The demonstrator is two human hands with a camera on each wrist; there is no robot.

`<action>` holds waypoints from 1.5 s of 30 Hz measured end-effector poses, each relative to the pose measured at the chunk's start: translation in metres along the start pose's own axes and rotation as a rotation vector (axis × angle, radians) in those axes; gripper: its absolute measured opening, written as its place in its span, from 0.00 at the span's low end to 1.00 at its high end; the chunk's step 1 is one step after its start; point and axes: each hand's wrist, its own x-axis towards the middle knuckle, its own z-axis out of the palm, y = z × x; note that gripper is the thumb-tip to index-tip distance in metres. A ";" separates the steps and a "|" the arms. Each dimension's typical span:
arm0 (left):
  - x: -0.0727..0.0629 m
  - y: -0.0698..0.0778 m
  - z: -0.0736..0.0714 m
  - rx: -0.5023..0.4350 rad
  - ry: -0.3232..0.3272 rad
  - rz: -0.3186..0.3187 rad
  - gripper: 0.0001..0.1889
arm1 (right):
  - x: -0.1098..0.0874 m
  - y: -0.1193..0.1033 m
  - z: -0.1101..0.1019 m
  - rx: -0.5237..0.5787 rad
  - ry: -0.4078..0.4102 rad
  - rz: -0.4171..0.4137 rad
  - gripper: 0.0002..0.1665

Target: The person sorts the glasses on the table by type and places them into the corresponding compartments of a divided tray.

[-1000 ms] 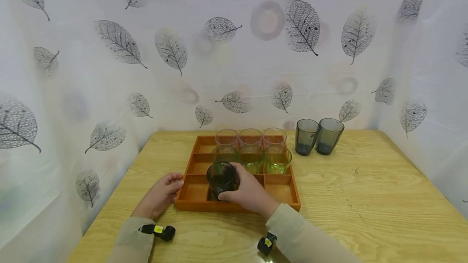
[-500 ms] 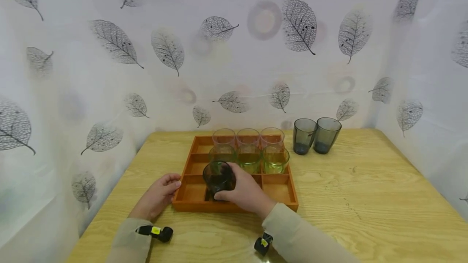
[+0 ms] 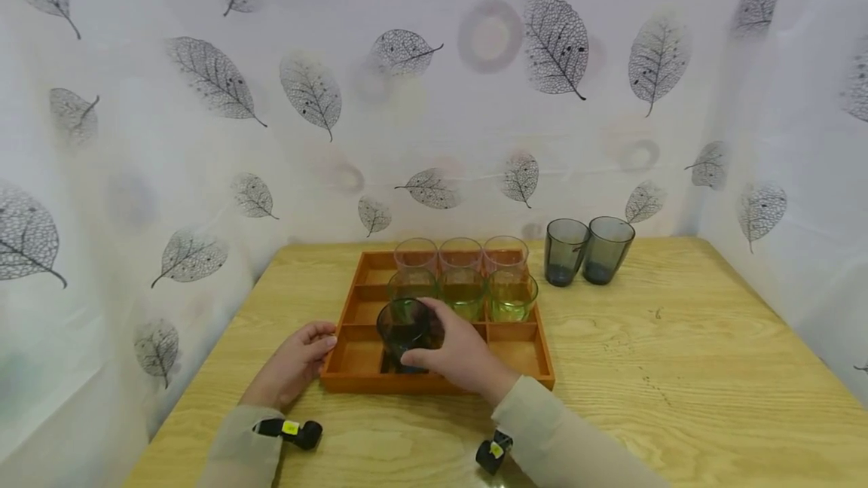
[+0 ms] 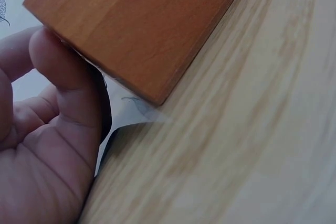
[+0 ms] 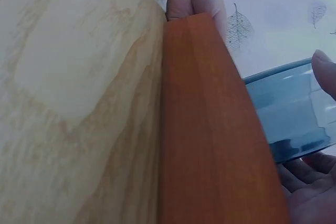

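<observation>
My right hand [image 3: 464, 356] grips a dark grey glass [image 3: 400, 331] in the front middle compartment area of a wooden divided tray [image 3: 407, 383]. The glass tilts a little; whether its base touches the tray floor is hidden. In the right wrist view the thumb [image 5: 326, 72] lies on one side of the glass, with fingers below it. My left hand [image 3: 291, 364] rests against the tray's left side near the front corner. In the left wrist view its thumb [image 4: 60, 59] touches the tray's outer wall.
Green glasses [image 3: 511, 300] fill the tray's middle row, and pinkish clear glasses [image 3: 505, 251] the back row. Two dark grey glasses [image 3: 566, 254] stand on the table right of the tray. A leaf-patterned curtain [image 3: 434, 111] surrounds the table.
The head view has shifted slightly. My right hand shifts very little on the grey glass, which stays over the same part of the tray. My left hand stays at the tray's side.
</observation>
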 end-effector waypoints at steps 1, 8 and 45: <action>0.000 0.000 0.000 0.001 -0.002 0.001 0.17 | 0.000 0.000 -0.001 0.006 -0.002 -0.006 0.54; 0.000 0.002 0.001 0.006 -0.004 -0.002 0.18 | -0.003 -0.009 -0.020 0.084 -0.015 -0.077 0.52; -0.001 0.001 0.001 -0.016 0.005 -0.001 0.16 | -0.007 -0.001 -0.206 -0.139 0.265 -0.118 0.55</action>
